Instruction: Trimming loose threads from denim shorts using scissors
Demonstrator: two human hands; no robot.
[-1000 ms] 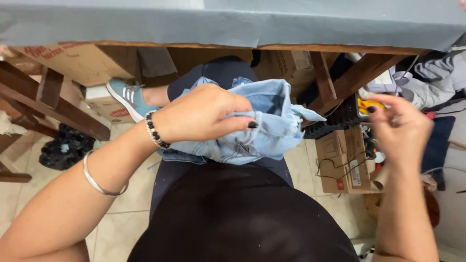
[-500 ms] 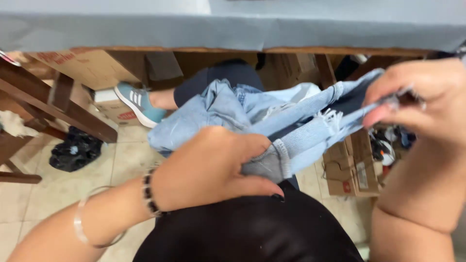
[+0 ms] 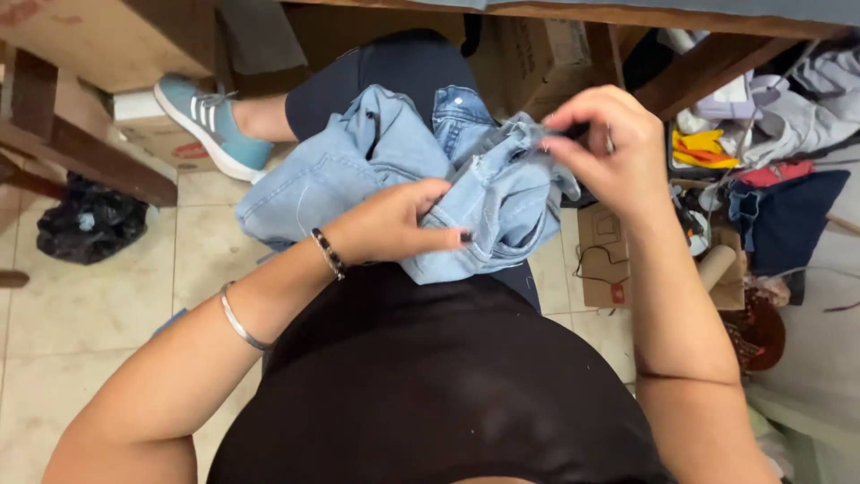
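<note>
A bundle of light-blue denim jeans (image 3: 421, 179) is held bunched over the lap of the seated person, above the dark trousers and black top. The left hand (image 3: 394, 224) is closed over the lower middle of the bundle, with the fingers curled round a fold of cloth. The right hand (image 3: 600, 148) is raised at the upper right edge of the denim, where a frayed hem is pinched between fingertips and thumb; whether anything besides cloth is held there cannot be made out.

A wooden table edge (image 3: 681, 13) is seen across the top, with slanted wooden braces (image 3: 81, 152) at the left. A blue sneaker (image 3: 210, 125) is worn on a foot stretched out on the tiled floor (image 3: 98, 305), beside a small box (image 3: 157, 134). A crumpled black bag (image 3: 90, 220) lies on the tiles further left.

To the right, a flat piece of cardboard (image 3: 605, 260) lies on the floor with a thin dark cord resting on it. Beyond it, a dark crate (image 3: 708, 161) is seen with yellow and red items heaped in and about it, next to a navy garment (image 3: 788, 215) and pale cloth (image 3: 797, 108).
</note>
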